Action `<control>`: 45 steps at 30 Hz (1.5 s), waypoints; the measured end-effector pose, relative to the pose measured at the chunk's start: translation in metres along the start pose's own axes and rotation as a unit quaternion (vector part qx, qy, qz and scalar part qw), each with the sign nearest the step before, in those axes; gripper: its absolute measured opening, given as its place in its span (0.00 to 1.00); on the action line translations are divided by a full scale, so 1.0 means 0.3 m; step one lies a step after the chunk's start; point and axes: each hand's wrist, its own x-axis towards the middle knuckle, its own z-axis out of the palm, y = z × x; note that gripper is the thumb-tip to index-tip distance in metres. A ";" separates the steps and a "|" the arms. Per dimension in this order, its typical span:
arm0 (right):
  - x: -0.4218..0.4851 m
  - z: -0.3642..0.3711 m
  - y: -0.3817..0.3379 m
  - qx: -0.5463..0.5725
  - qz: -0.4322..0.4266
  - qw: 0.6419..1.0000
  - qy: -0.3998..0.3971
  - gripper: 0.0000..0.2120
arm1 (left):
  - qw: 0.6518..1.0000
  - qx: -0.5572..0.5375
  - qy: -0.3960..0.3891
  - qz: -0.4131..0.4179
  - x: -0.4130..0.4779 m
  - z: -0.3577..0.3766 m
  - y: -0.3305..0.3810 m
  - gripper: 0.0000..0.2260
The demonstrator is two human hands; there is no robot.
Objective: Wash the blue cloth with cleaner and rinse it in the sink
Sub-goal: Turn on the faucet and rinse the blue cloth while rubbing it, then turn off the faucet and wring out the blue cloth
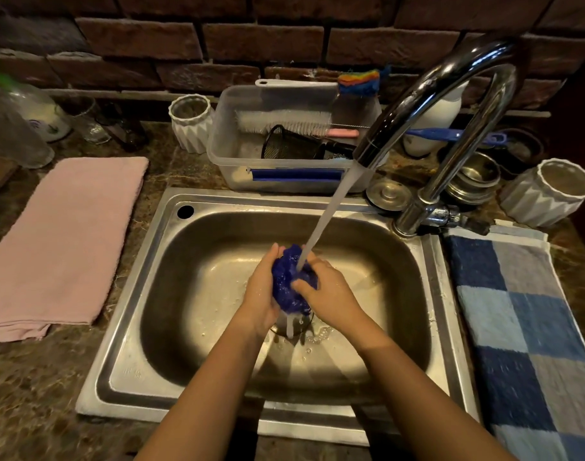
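The blue cloth (289, 281) is bunched into a wet wad over the middle of the steel sink (171, 261). My left hand (261, 294) cups its left side and my right hand (327, 291) presses on its right side; both grip it. Water runs from the chrome faucet (450, 104) in a slanted stream (331, 221) that lands on top of the cloth. Water drips from under the cloth onto the drain, where some foam lies. No cleaner bottle can be identified for certain.
A folded pink towel (65, 241) lies left of the sink and a blue checked towel (524, 327) lies to the right. Behind the sink stands a clear plastic tub (224, 151) with brushes. White ribbed pots (189, 123) (550, 194), steel bowls (474, 181) and glasses line the brick wall.
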 end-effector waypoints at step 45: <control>-0.127 -0.551 0.080 -0.007 0.118 0.942 0.315 0.24 | 0.999 0.002 0.039 0.001 -0.118 0.188 0.007 0.16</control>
